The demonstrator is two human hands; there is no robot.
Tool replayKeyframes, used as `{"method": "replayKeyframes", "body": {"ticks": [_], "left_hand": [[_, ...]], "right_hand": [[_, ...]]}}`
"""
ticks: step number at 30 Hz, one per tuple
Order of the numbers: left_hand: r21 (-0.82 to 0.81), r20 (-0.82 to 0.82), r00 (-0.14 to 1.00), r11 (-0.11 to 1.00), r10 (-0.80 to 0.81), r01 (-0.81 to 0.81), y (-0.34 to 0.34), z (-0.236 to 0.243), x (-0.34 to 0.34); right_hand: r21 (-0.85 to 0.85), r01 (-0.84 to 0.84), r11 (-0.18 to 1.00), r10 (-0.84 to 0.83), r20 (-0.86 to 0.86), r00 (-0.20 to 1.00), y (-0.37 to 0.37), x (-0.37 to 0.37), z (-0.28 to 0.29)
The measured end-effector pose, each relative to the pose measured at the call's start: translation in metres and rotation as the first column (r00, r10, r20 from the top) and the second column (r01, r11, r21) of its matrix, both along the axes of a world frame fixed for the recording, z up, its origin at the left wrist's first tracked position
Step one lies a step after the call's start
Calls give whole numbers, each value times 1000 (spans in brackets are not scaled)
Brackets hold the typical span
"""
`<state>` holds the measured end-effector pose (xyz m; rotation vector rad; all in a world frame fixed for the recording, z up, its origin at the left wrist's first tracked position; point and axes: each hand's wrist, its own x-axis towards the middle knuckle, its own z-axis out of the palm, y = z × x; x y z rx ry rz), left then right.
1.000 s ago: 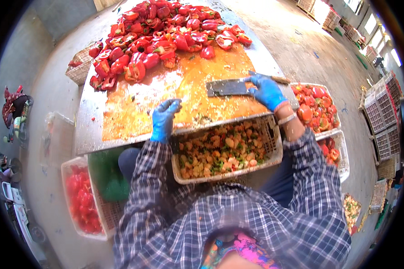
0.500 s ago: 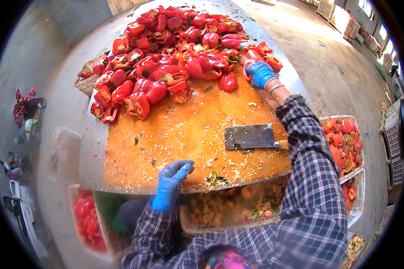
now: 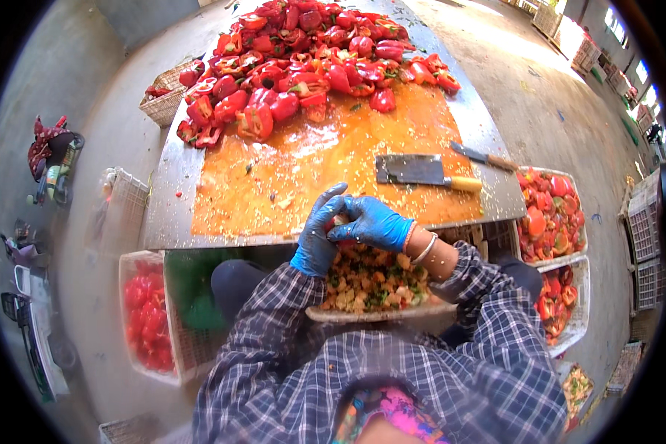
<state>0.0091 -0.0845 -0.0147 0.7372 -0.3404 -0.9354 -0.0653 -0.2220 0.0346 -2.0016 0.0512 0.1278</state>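
My left hand [image 3: 316, 235] and my right hand [image 3: 379, 223], both in blue gloves, meet at the near edge of the table. Between them they close round a piece of red bell pepper [image 3: 339, 223], of which only a small part shows past the fingers. Directly beneath is a crate [image 3: 377, 285] of pale pepper cores and seeds. On the seed-strewn orange board [image 3: 274, 211], beyond my right hand, lies a cleaver [image 3: 414, 169] with a wooden handle. A large heap of red bell peppers [image 3: 303, 59], many cut open, covers the far part of the table.
A smaller knife [image 3: 485, 157] lies near the table's right edge. Crates of red peppers stand on the right [image 3: 551, 218] and at the lower left [image 3: 149, 318]. Another basket [image 3: 163, 100] stands by the table's far left side. A parked scooter [image 3: 54, 159] is at the left.
My right hand has come back from the right end of the pepper heap to meet my left hand, now with a pepper piece between them. The smaller knife has come into view.
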Motion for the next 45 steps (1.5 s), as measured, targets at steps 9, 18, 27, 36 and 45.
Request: {"method": "replayKeyframes", "body": {"ticks": [9, 18, 27, 36, 45], "left_hand": [[9, 746, 648, 970, 156, -244, 27, -28, -70], [91, 43, 983, 979, 179, -182, 13, -36, -91], [-45, -443, 894, 994, 72, -103, 14, -43, -69], [259, 244, 962, 947, 126, -189, 48, 20, -74], [243, 152, 868, 833, 473, -497, 102, 40, -27]], "right_hand": [[109, 165, 980, -160, -49, 986, 45, -84, -10], [-222, 697, 682, -574, 429, 698, 46, -104, -48], [-490, 493, 719, -143, 590, 795, 44, -142, -14], [938, 206, 280, -542, -23, 840, 5, -127, -38], [330, 431, 840, -466, 34, 884, -18, -99, 8]]}}
